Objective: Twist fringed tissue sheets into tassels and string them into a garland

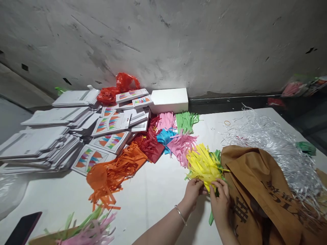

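A yellow paper tassel (203, 161) with cut fringe lies at the centre right, its lower end pinched between my hands. My left hand (193, 194), a bangle on its wrist, has its fingers closed on the left side of that end. On the opposite side my right hand (220, 196) grips it with thumb and fingers. Green fringe (217, 156) shows behind and under the yellow one. Just beyond lie a pink tassel (182, 146), a blue one (166, 137) and a light green one (187, 121). Dark red (152, 146) and orange (120, 166) tassels spread to the left.
Stacks of white flat boxes (38, 141) and boxes with printed pictures (108, 124) fill the left. A white box (170, 99) stands by the wall. A brown printed bag (258, 180) and white ribbon strands (276, 143) lie right; a phone (24, 228) lies front left.
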